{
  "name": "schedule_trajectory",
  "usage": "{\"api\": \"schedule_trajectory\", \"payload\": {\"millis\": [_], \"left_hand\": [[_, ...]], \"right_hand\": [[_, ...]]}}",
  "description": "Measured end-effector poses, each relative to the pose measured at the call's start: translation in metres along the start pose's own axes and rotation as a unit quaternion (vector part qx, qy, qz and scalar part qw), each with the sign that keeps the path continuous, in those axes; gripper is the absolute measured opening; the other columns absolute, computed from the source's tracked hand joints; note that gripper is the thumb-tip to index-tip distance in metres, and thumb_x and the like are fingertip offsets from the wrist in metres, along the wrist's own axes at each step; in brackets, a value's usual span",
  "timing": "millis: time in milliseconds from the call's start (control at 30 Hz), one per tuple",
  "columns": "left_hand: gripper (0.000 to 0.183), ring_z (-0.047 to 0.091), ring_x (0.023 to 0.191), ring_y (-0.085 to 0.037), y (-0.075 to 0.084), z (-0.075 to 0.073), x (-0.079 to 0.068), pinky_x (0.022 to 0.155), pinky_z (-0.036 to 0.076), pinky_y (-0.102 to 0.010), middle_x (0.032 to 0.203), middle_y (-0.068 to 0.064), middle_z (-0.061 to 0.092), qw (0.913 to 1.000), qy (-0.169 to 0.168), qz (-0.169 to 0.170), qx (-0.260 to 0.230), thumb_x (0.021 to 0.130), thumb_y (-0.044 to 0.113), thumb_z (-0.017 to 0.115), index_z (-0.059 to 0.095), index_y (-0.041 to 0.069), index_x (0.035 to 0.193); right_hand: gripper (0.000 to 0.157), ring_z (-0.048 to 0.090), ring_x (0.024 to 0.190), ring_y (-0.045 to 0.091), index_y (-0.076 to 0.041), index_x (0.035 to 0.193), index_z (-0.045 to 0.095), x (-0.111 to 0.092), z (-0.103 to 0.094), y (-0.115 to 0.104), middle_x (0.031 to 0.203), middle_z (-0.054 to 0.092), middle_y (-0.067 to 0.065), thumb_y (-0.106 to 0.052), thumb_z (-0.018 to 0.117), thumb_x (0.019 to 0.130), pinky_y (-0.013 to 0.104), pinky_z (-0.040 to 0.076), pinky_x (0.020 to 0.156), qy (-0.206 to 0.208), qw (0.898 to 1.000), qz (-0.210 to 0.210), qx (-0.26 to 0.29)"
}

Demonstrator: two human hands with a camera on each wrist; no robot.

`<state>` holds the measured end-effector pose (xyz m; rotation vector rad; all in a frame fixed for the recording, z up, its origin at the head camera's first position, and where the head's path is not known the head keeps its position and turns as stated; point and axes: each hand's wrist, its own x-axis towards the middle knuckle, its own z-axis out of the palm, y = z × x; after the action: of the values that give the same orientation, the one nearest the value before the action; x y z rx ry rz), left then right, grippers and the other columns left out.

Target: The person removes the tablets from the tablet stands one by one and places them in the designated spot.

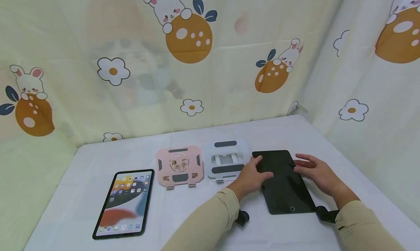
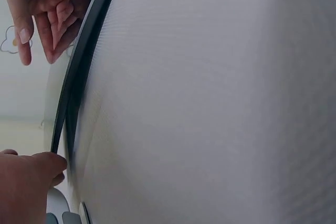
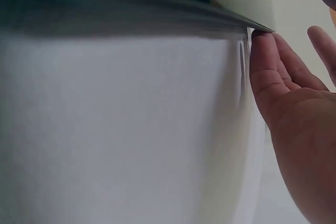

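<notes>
A black tablet (image 1: 285,185) with a dark screen and a round button lies at the right side of the table. Its edge shows slightly raised off the cloth in the left wrist view. My left hand (image 1: 250,178) grips the tablet's left edge near the far corner, thumb over the screen. On the opposite side, my right hand (image 1: 319,174) touches the right edge with its fingertips, thumb and fingers apart. From the right wrist view, those fingertips meet the tablet's edge from below. Left of my left hand lies a light blue folding stand (image 1: 241,156) with grey pads.
A pink folding stand (image 1: 179,167) lies beside the blue one. Farther left, a second tablet (image 1: 126,203) shows a lit home screen. The table has a white cloth (image 1: 183,218), and patterned curtains (image 1: 137,35) hang behind and at the right.
</notes>
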<state>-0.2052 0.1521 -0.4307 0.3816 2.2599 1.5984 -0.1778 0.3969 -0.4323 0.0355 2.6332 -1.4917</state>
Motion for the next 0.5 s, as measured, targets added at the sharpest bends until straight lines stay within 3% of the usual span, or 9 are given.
{"api": "schedule_trajectory", "payload": {"millis": [233, 400, 500], "left_hand": [[0.066, 0.021, 0.13, -0.012, 0.0, -0.004, -0.002, 0.101, 0.025, -0.033, 0.145, -0.002, 0.022, 0.9998, -0.005, -0.006, 0.018, 0.079, 0.035, 0.066, 0.037, 0.022, 0.136], [0.064, 0.026, 0.128, -0.011, 0.002, -0.01, -0.003, 0.1, 0.028, -0.033, 0.142, 0.003, 0.029, 0.9999, -0.003, 0.004, 0.013, 0.079, 0.035, 0.066, 0.039, 0.023, 0.135], [0.062, 0.033, 0.124, -0.009, 0.002, -0.015, -0.004, 0.097, 0.032, -0.032, 0.137, 0.005, 0.037, 0.9999, -0.004, 0.013, 0.005, 0.079, 0.034, 0.066, 0.04, 0.023, 0.134]], "right_hand": [[0.069, 0.042, 0.118, 0.032, -0.006, 0.14, 0.023, 0.0, 0.001, 0.001, 0.134, 0.038, 0.021, -0.038, 0.054, 0.087, 0.044, 0.036, 0.092, -0.014, 1.0, 0.002, 0.002], [0.068, 0.048, 0.112, 0.018, -0.005, 0.139, 0.025, 0.004, 0.001, -0.002, 0.134, 0.038, 0.02, -0.037, 0.055, 0.087, 0.027, 0.042, 0.086, -0.015, 1.0, -0.011, 0.002], [0.066, 0.048, 0.112, 0.018, -0.005, 0.138, 0.027, 0.005, 0.001, -0.007, 0.134, 0.038, 0.019, -0.037, 0.055, 0.087, 0.017, 0.042, 0.082, -0.009, 1.0, -0.023, -0.005]]}}
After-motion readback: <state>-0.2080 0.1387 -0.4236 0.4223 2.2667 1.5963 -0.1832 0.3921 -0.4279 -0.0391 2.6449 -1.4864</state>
